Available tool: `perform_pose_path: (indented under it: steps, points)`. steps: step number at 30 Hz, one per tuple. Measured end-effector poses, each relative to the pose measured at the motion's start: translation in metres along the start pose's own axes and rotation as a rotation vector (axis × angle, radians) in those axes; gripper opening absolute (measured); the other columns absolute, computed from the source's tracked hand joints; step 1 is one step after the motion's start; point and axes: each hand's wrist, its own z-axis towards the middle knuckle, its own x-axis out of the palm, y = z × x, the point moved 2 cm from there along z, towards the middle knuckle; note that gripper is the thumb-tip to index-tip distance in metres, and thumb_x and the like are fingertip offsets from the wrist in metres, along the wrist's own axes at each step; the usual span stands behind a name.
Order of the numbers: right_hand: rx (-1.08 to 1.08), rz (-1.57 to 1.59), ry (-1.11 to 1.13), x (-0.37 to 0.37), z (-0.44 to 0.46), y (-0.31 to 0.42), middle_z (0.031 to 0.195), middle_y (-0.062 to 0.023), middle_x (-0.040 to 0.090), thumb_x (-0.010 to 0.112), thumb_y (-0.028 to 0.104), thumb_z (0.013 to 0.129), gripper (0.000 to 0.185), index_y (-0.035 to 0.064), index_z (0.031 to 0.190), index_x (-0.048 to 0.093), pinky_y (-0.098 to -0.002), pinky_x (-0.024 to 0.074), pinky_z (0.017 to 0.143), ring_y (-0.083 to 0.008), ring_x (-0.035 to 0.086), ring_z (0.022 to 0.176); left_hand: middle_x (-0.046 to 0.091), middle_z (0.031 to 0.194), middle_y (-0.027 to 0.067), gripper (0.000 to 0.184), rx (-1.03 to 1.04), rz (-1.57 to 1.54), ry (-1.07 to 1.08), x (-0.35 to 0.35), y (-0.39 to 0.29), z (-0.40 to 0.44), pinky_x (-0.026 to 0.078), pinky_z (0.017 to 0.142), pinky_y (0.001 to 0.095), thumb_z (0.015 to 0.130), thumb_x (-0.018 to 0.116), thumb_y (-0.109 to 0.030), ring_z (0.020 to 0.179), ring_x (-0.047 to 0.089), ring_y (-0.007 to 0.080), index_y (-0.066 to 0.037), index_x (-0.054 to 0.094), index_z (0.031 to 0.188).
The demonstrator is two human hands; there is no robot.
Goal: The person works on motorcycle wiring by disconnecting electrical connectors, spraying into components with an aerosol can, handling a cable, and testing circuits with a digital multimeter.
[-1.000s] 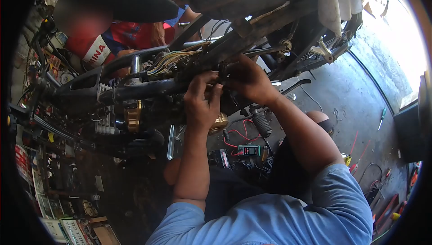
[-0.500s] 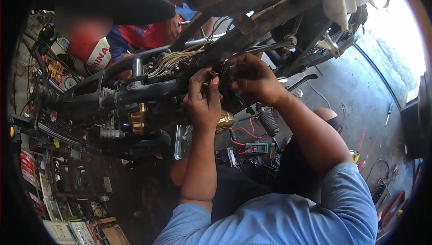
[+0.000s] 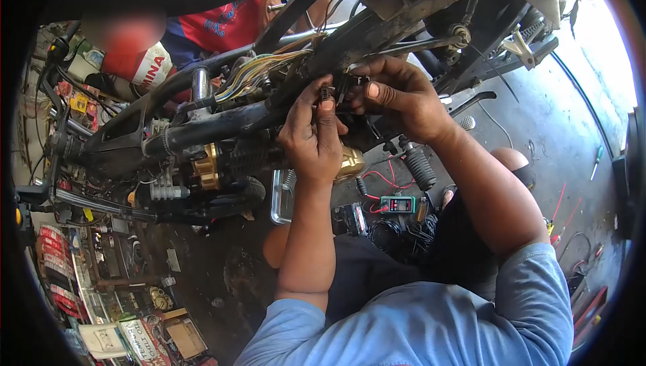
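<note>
My left hand (image 3: 313, 130) pinches a small dark plug-like connector (image 3: 326, 93) between thumb and fingertips. Just to its right, my right hand (image 3: 404, 97) is closed on another small black connector (image 3: 360, 80), its thumb on top. The two pieces are close together but apart. Both hands are beside the bare frame (image 3: 229, 126) of a motorcycle. A bundle of coloured wires (image 3: 259, 73) lies along the frame to the left of my hands. Fingers hide most of both small parts.
Below the hands are a gold engine cover (image 3: 351, 163), a green-cased meter (image 3: 398, 204) with red leads, and a metal tray (image 3: 277, 198). A screwdriver (image 3: 597, 162) lies on the floor at right. Across the motorcycle, a person in a red shirt (image 3: 225, 26) sits close.
The view has shifted, so the scene sits lower and farther right. My right thumb now lies across the black connector, which shows more clearly. Both hands stay by the frame.
</note>
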Motion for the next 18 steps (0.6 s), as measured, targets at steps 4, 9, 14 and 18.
perform_pose_path:
  steps: [4,9,14,18]
  points:
    - [0.003,0.037,0.02,-0.0009,0.001,-0.0013,0.105,-0.0116,0.069,0.07,0.015,0.094,0.036,-0.0024,0.124,0.059,-0.0335,0.0562,0.088,-0.0194,0.069,0.095,0.07,0.1,0.01,0.024,0.012,-0.027,-0.009,0.0006,0.0,0.0002,0.049,0.049,0.0223,0.102,0.061,-0.013,0.057,0.06,0.0077,-0.003,0.067,0.122]
    - [0.008,0.027,0.012,-0.0005,0.0009,-0.0007,0.105,-0.0117,0.069,0.071,0.016,0.094,0.036,-0.0025,0.123,0.059,-0.0336,0.0566,0.088,-0.0195,0.069,0.095,0.07,0.1,0.0099,0.024,0.01,-0.014,-0.005,0.0002,-0.0004,0.0008,0.049,0.049,0.0219,0.102,0.061,-0.014,0.057,0.06,0.0076,-0.002,0.067,0.122]
    - [0.007,-0.024,-0.006,0.0008,0.0005,0.0015,0.105,-0.0129,0.07,0.072,0.014,0.093,0.037,-0.0036,0.122,0.059,-0.0343,0.057,0.088,-0.0198,0.07,0.094,0.07,0.101,0.0103,0.025,0.009,-0.009,0.004,0.0,0.0009,0.0003,0.048,0.049,0.0214,0.102,0.061,-0.015,0.057,0.06,0.0075,-0.002,0.067,0.122]
    - [-0.002,-0.038,-0.003,0.0024,-0.0003,0.0034,0.102,-0.0152,0.072,0.076,0.009,0.089,0.04,-0.0066,0.121,0.059,-0.0348,0.0574,0.087,-0.0208,0.071,0.093,0.07,0.104,0.0084,0.027,0.005,-0.025,0.0,0.0001,0.0021,-0.0008,0.047,0.05,0.0208,0.103,0.059,-0.017,0.058,0.058,0.0061,-0.001,0.065,0.124]
